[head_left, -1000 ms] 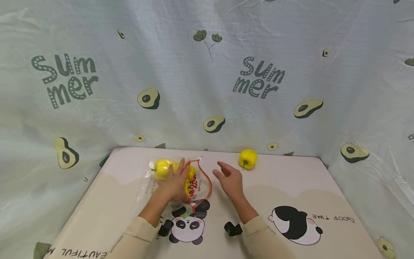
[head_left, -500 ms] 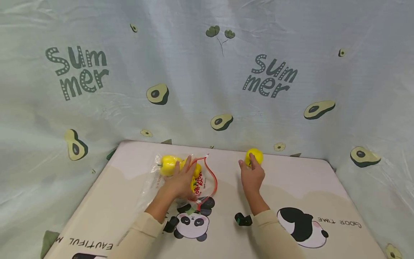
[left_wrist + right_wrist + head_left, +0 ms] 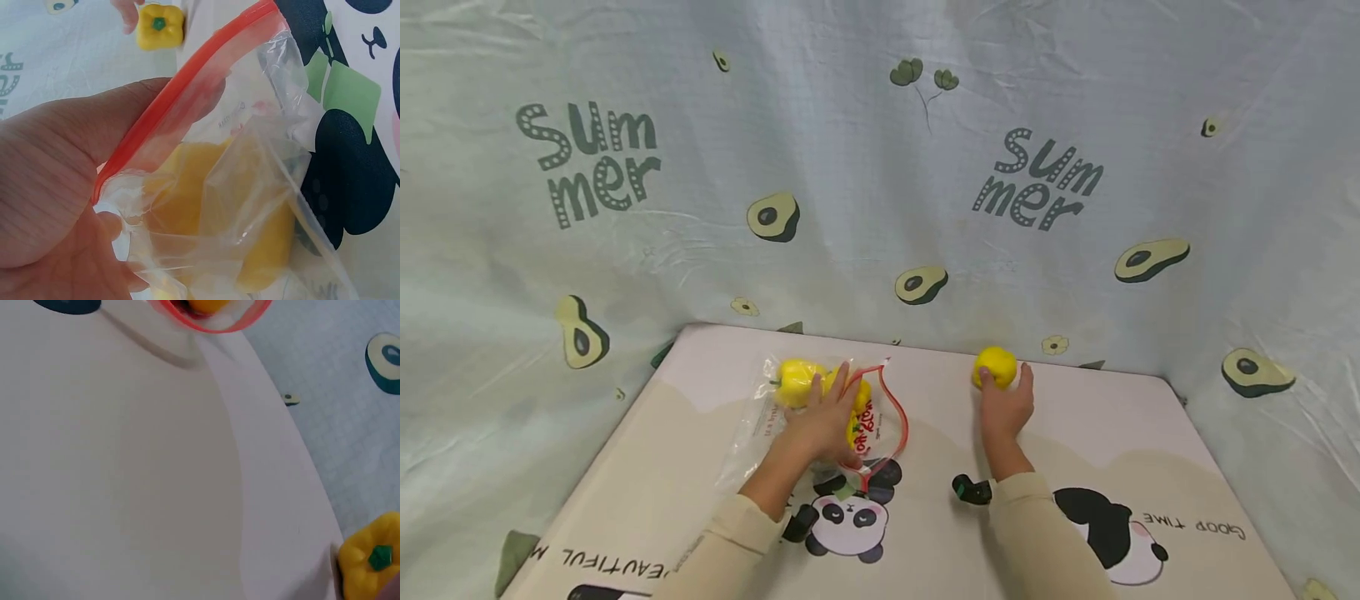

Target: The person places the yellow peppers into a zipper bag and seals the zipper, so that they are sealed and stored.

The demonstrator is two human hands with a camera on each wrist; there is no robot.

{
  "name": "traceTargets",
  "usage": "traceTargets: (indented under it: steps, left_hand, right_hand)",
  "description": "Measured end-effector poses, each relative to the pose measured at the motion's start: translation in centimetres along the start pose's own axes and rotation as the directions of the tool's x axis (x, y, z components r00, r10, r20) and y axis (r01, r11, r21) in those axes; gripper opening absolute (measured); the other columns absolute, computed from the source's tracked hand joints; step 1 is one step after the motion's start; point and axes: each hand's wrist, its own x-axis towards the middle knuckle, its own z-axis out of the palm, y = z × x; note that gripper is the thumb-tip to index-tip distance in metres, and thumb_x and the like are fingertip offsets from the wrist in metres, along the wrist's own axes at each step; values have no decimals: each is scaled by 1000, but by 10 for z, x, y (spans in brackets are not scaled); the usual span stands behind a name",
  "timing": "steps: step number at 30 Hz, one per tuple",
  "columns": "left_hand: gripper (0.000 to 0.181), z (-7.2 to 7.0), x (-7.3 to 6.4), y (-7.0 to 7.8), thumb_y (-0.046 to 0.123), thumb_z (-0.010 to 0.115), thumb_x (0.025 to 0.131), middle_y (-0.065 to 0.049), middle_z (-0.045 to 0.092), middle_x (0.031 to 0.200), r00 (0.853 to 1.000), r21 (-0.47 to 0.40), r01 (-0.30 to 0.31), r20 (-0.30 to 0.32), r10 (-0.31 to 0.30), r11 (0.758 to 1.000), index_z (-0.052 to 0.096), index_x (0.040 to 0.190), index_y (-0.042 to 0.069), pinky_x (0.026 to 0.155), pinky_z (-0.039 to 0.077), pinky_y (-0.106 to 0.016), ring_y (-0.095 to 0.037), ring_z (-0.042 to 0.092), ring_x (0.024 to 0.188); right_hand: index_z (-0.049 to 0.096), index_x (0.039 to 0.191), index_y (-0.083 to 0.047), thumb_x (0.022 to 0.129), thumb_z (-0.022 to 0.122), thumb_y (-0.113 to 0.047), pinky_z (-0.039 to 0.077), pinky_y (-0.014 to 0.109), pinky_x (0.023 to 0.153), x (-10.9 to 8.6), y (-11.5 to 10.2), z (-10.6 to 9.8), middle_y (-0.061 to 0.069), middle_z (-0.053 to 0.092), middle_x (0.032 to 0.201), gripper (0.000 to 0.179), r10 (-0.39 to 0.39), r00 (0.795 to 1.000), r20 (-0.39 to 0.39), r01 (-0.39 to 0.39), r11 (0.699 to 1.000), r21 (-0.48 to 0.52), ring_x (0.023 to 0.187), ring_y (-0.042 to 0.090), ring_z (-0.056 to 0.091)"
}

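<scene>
My left hand [image 3: 822, 427] spreads over a clear zip bag [image 3: 758, 435] with a red rim, fingers on the film. In the left wrist view its thumb lies along the red rim [image 3: 187, 72], and the other fingers hold the bag from below. Several yellow bell peppers [image 3: 799, 383] lie inside, partly hidden by that hand. A single yellow bell pepper [image 3: 997, 365] with a green stem sits outside, near the table's far edge. My right hand [image 3: 1007, 412] is right at it, thumb on the near side and fingers at the right, not closed round it.
The table's cover [image 3: 940, 433] is printed with pandas. A pale curtain [image 3: 850, 167] with avocado prints hangs directly behind the far edge. Black wrist cameras sit by both sleeves. The bag's mouth faces right.
My right hand has gone right and away from me, from beside the bag's mouth to the single bell pepper. My left hand stays on the bag. The head view has shifted slightly.
</scene>
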Motion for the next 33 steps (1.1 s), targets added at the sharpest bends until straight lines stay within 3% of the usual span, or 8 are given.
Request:
traceTargets:
  steps: [3,8,15,25,33]
  left_hand:
    - [123,1,0,0,33,97,71,-4,-5,179,1000,3,-5,0,5,1000,22,168,19,110,11,-91,-51,-3,162]
    - [123,2,0,1,33,97,71,-4,-5,179,1000,5,-6,-4,6,1000,22,168,19,110,13,-91,-50,-3,162]
    - [124,1,0,3,32,97,70,-3,-5,179,1000,-1,-10,-16,10,1000,22,168,19,110,13,-90,-49,-4,162]
    - [123,3,-1,3,32,96,71,-4,-4,179,1000,8,1,-13,-1,1000,22,167,19,111,15,-89,-49,-2,162]
    - [122,0,0,0,30,96,72,-4,-3,179,1000,5,11,-11,-11,1000,22,168,19,112,15,-89,-48,-3,163]
  right_hand:
    - [22,166,-10,99,72,-35,16,55,134,3,0,2,14,26,173,87,55,998,36,-55,998,14,160,35,26]
    - [22,164,-10,96,75,-37,26,53,131,6,-5,4,16,36,165,90,81,994,75,-85,995,57,148,36,37]
    - [19,162,-9,99,72,-35,27,54,131,9,-6,6,18,38,158,86,85,994,75,-89,995,50,144,37,38]
    - [25,160,-12,99,71,-41,33,51,128,14,-7,6,17,42,160,82,159,987,34,-159,987,20,143,37,43]
    - [34,160,-6,99,71,-25,29,52,130,21,-5,3,17,42,162,74,153,986,63,-154,988,0,146,38,41]
